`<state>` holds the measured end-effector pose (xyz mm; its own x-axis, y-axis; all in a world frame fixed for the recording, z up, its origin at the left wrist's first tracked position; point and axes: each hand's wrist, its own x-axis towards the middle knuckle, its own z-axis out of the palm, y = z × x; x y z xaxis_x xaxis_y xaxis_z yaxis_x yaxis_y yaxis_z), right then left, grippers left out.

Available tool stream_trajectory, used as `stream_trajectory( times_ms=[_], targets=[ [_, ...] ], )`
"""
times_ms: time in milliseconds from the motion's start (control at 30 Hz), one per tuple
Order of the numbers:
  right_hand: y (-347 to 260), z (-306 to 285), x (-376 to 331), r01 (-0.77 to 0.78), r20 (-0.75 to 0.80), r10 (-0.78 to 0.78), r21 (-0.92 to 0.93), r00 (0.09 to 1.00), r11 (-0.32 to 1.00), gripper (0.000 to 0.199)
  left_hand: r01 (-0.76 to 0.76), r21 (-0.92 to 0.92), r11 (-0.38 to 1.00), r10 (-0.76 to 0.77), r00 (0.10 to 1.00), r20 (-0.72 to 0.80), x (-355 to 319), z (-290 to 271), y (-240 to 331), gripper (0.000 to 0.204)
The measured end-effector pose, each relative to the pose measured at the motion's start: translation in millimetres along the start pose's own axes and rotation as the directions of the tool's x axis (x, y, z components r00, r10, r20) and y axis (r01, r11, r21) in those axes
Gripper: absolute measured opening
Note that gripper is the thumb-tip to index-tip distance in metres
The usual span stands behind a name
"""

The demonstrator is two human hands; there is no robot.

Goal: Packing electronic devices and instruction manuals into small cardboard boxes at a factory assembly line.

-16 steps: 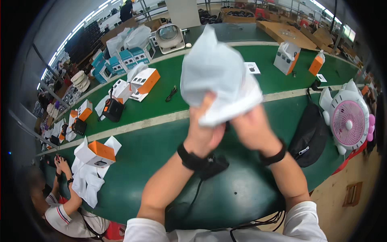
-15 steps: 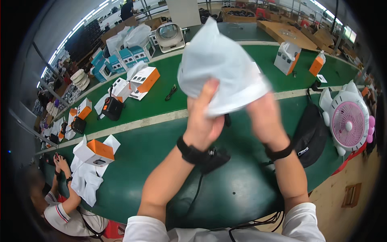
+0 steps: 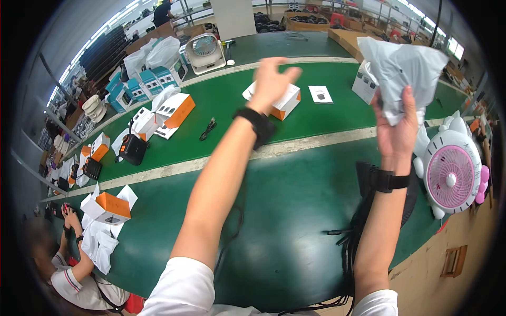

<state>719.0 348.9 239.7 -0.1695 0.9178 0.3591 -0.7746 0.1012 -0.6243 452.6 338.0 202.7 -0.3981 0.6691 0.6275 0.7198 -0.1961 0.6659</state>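
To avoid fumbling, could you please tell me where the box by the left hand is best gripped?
Probably by two opposite upright sides, coming from above and the person's side: the box rests on the green surface with straight edges, and the surface on that side is bare. The left hand hides part of it.
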Motion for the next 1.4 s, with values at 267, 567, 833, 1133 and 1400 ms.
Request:
stream_trajectory(
  times_ms=[267, 567, 833, 1133, 1400],
  targets=[
    [-36.5, -1.8, -5.7, 0.124, -0.023, -0.128, -0.113, 0.992, 0.986, 0.028, 0.017, 0.200, 0.980, -0.109, 0.882, 0.459, -5.6, -12.0, -62.8, 0.027],
    [-31.3, 50.7, -66.4, -0.199, 0.419, 0.227, -0.108, 0.879, 0.974, 0.050, -0.610, 0.651, 0.452, 0.436, 0.788, 0.435, -130.8, -76.7, 79.9, 0.022],
    [37.6, 95.4, -104.2, 0.059, 0.501, 0.050, -0.199, 0.864, 0.978, 0.051, -0.599, 0.522, 0.607, 0.415, 0.800, 0.434, -167.8, -134.4, 75.4, 0.026],
    [63.8, 84.3, -96.7, 0.273, 0.596, 0.185, -0.593, 0.782, 0.758, 0.033, -0.442, 0.514, 0.735, 0.311, 0.894, 0.323, -224.3, -146.9, 46.7, 0.024],
    [62.5, 79.3, -80.0, 0.332, 0.556, 0.049, -0.561, 0.830, 0.758, 0.031, -0.401, 0.565, 0.721, 0.272, 0.914, 0.301, -237.5, -138.7, 40.5, 0.027]
  ],
)
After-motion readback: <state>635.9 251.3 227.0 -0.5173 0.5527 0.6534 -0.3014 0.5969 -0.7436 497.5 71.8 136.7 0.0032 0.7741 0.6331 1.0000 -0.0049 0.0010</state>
